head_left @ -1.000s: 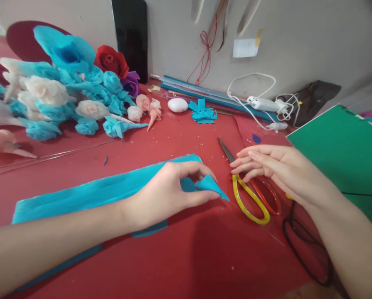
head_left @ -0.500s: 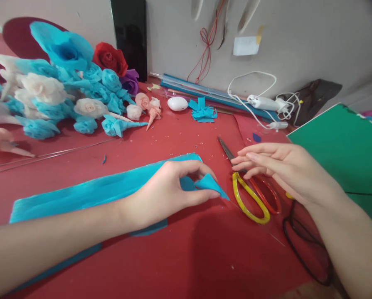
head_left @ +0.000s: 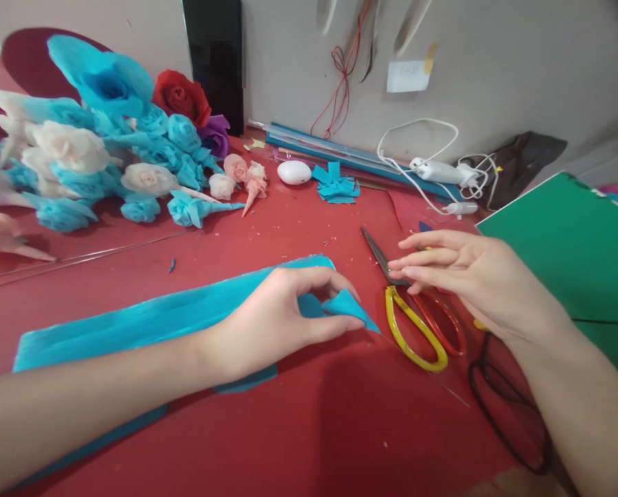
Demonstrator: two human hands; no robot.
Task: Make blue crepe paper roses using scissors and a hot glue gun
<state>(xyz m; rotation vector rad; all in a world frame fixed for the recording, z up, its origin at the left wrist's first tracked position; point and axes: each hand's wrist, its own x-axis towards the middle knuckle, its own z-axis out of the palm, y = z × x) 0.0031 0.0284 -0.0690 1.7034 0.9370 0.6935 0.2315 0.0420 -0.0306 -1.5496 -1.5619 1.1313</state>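
My left hand [head_left: 282, 317] is closed on a small blue crepe paper flower [head_left: 346, 305], pinched between thumb and fingers. From the flower's pointed lower end a thin wire [head_left: 451, 392] runs down to the right. Under my left forearm lies a long folded strip of blue crepe paper [head_left: 148, 317]. My right hand [head_left: 474, 276] hovers over the scissors with its fingers stretched out, holding nothing. The scissors [head_left: 415, 335] have one yellow and one red handle, and their dark blades point away from me; my fingers partly cover them.
Blue, white and pink paper flowers [head_left: 75, 148] are heaped at the back left. Behind sit a white egg-shaped object [head_left: 294, 172], blue paper scraps [head_left: 335, 185] and a white charger with cable [head_left: 438, 170]. At right are a green board [head_left: 572, 255] and a black-handled tool [head_left: 500, 414].
The fingers of my right hand have shifted slightly, spreading over the scissors blades. My left hand keeps its hold on the flower, almost unmoved.
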